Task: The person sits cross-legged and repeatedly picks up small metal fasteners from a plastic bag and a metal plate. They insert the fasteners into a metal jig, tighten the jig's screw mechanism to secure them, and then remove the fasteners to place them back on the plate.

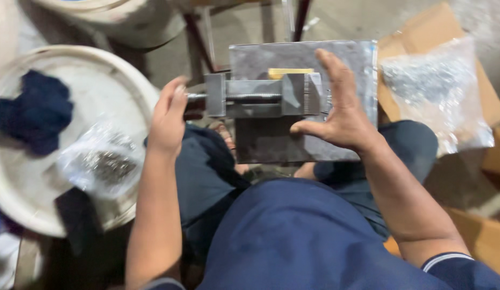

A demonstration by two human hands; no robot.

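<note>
At the centre of the view, the left hand is curling its fingers around the screw handle of a small steel vise — clamped on it. The right hand is resting against the vise's far end, fingers spread apart. The vise is sitting on a grey metal plate above the person's knees. A white bucket lid is holding a blue cloth and a bag of small metal parts; another bag is lying on cardboard — blurred.
</note>
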